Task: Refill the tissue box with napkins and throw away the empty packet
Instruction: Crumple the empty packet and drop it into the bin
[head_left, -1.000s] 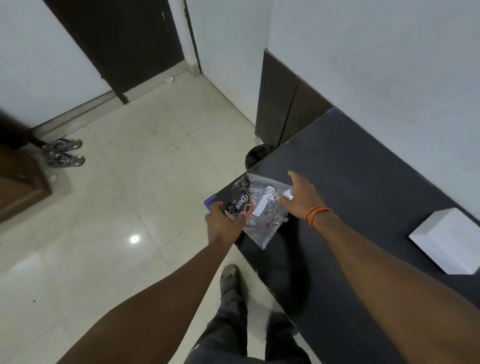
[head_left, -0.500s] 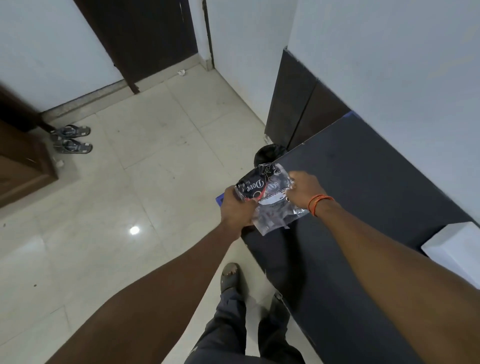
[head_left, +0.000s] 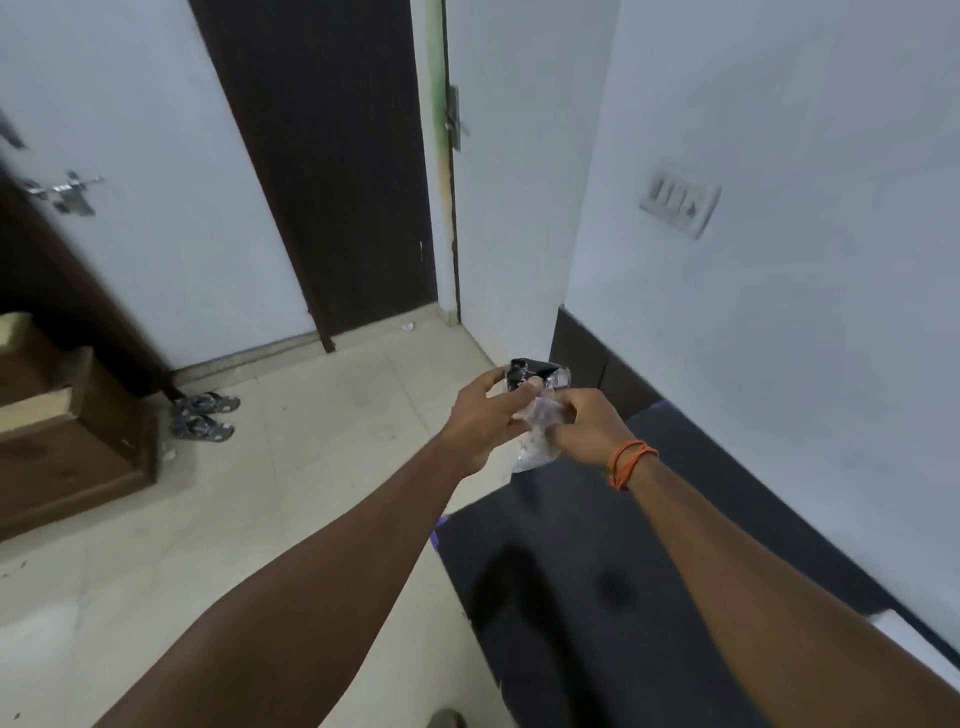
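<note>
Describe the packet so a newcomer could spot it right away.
Start at the dark table along the right wall, then follow both forearms forward to where they meet above its far corner. The packet is crumpled between the left hand and right hand. It is the only clear, crinkled plastic there, with a black printed patch on top.

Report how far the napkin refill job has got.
Done, by the look of it: the packet seems empty, a limp clear wrapper. In hand: left hand and right hand both scrunch it above the dark table. Left: binning it; no bin is visible.
</note>
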